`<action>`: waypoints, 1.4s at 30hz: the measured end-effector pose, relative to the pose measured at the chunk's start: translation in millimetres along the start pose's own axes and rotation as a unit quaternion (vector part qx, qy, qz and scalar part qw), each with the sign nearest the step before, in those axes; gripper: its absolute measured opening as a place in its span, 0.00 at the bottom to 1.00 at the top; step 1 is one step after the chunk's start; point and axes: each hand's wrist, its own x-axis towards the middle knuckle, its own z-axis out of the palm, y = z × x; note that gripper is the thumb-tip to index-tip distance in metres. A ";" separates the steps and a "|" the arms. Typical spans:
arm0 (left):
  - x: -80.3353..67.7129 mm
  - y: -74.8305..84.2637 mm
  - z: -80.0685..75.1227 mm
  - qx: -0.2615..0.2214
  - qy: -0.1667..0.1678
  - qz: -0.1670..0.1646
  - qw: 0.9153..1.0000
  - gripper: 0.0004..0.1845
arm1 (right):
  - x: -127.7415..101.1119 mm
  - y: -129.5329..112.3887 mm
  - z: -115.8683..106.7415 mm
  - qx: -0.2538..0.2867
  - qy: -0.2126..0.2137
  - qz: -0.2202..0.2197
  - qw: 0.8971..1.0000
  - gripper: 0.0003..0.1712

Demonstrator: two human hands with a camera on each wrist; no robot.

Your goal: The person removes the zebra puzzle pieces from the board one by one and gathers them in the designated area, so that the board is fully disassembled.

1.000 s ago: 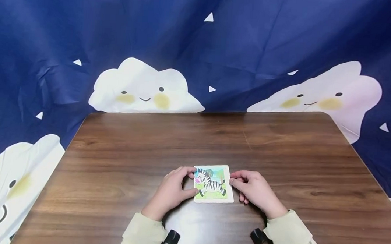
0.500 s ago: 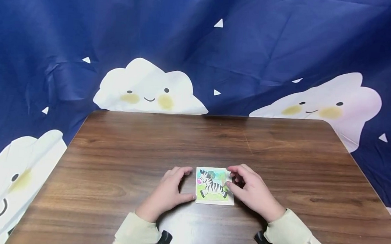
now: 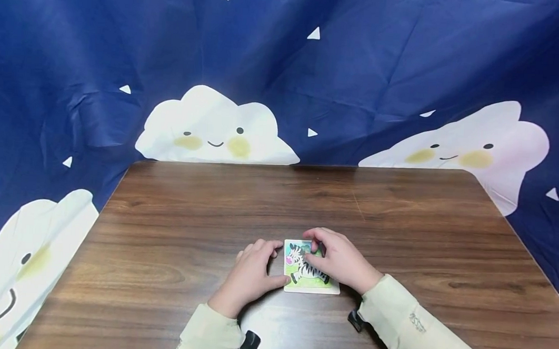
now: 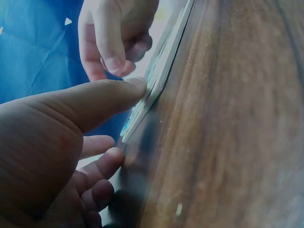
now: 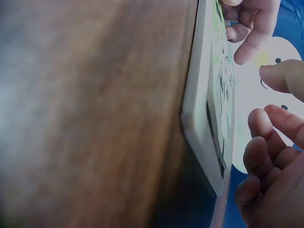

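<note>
A small square puzzle board [image 3: 309,283] with a zebra picture lies flat near the front middle of the wooden table [image 3: 306,202]. My left hand [image 3: 277,264] holds its left side: the thumb [image 4: 99,99] presses the board's edge [image 4: 161,71], and its fingers [image 5: 249,28] curl over the far corner. My right hand [image 3: 314,251] lies across the top right of the picture and hides that part. Its fingers [image 5: 266,137] are loosely curled close to the board's face [image 5: 223,95], with nothing visible between them.
A dark blue cloth [image 3: 285,64] printed with smiling white clouds hangs behind and around the table. The table's rounded far corners and side edges are in view. Black wrist straps [image 3: 251,343] sit on both pale sleeves.
My right hand has moved left from the board's right edge onto the picture, covering its upper right. The left hand has stayed at the left edge. The head view has shifted slightly.
</note>
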 end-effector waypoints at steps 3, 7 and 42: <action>-0.7 0.2 0.4 0.006 -0.001 -0.002 1.000 0.36 | 2.9 -0.1 2.2 -0.001 -0.017 0.012 1.000 0.20; -1.9 0.9 0.8 0.013 -0.002 -0.002 1.000 0.32 | 6.0 -0.3 5.0 -0.010 -0.033 0.026 0.999 0.19; -2.5 0.8 0.4 0.015 0.000 0.004 1.000 0.35 | 15.5 -1.6 9.1 -0.027 -0.067 0.082 0.994 0.16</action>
